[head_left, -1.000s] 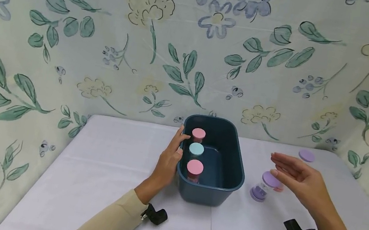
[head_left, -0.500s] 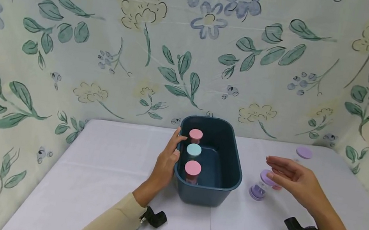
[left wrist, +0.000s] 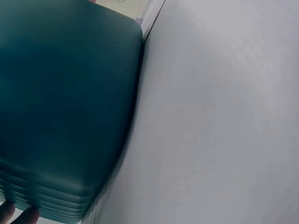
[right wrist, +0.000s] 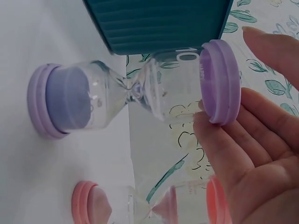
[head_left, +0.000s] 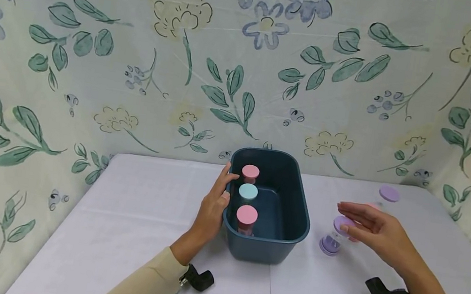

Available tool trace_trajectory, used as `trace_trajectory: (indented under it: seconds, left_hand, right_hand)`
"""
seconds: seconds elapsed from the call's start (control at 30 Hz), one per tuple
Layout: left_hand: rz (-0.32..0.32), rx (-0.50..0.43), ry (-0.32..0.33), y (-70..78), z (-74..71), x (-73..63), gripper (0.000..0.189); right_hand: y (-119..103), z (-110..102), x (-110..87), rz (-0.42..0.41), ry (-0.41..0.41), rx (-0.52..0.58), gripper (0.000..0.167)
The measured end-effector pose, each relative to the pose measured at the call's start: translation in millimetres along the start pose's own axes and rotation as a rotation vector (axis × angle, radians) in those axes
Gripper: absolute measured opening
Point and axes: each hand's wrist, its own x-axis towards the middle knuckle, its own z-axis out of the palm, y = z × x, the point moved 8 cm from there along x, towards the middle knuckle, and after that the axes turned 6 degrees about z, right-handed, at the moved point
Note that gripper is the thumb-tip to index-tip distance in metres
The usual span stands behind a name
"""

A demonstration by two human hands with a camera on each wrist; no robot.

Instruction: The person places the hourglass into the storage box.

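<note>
My left hand (head_left: 208, 208) rests against the left side of a dark blue bin (head_left: 263, 250), one fingertip over its rim. Three hourglasses stand along the bin's left inside: pink-capped (head_left: 250, 171), light-blue-capped (head_left: 248, 191) and pink-capped (head_left: 246, 215). Right of the bin stands a purple hourglass (right wrist: 70, 98), its purple sand in the bottom bulb. My right hand (head_left: 379, 232) is around its upper cap, fingers mostly straight behind it and thumb apart from it in the right wrist view. The left wrist view shows the bin's wall (left wrist: 60, 102) and two fingertips.
A pink hourglass (right wrist: 99, 204) stands beside the purple one. Farther back, another purple-capped hourglass (head_left: 389, 193) stands near a pink cap (head_left: 374, 205), partly hidden by my right hand. A floral cloth (head_left: 225, 90) hangs behind the white-covered table (head_left: 156, 196).
My right hand has lowered slightly toward the purple hourglass's cap. The left hand stays on the bin, and the head view has shifted a little.
</note>
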Motion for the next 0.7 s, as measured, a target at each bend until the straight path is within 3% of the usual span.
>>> trace_trajectory:
  seconds: [0.7]
  left_hand:
    - [0.011,-0.001,0.001,-1.9,-0.9,2.5,0.045]
  right_hand:
    - [9.1,6.1,5.1,0.005,-0.124,0.005,0.055]
